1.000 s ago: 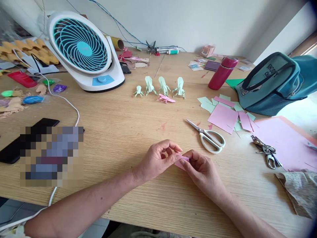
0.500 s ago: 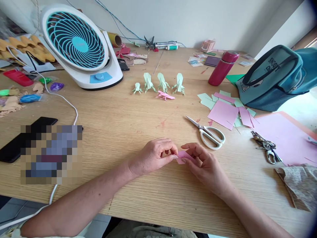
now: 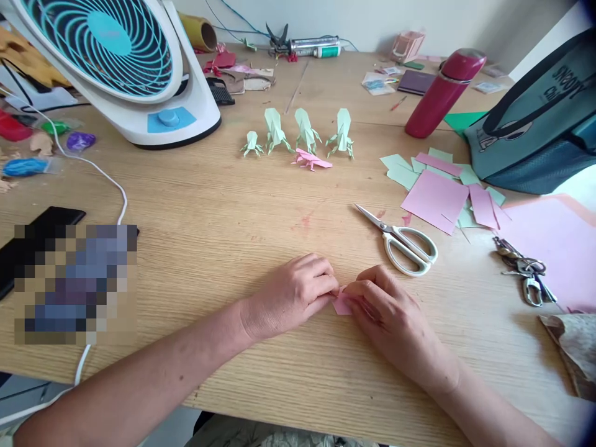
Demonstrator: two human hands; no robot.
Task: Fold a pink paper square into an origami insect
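A small piece of pink paper (image 3: 342,304) is pinched between my two hands, low over the front of the wooden table. My left hand (image 3: 298,288) grips its left edge with closed fingertips. On the other side my right hand (image 3: 391,313) holds it between thumb and curled fingers, which cover much of it. Scissors with white handles (image 3: 400,242) lie just beyond my right hand. Farther back stand several folded light-green paper figures (image 3: 305,130), with a pink folded paper insect (image 3: 311,160) in front of them.
A white fan (image 3: 195,105) stands at back left. Loose pink and green paper pieces (image 3: 435,198), a red flask (image 3: 442,96) and a blue-green bag (image 3: 521,136) are on the right, with keys (image 3: 528,270) nearer. A white cable (image 3: 107,177) crosses the left side.
The camera view has shifted closer and lower. My right fingers have closed down over the pink paper, and less of it shows. My left fingers have drawn together at its edge.
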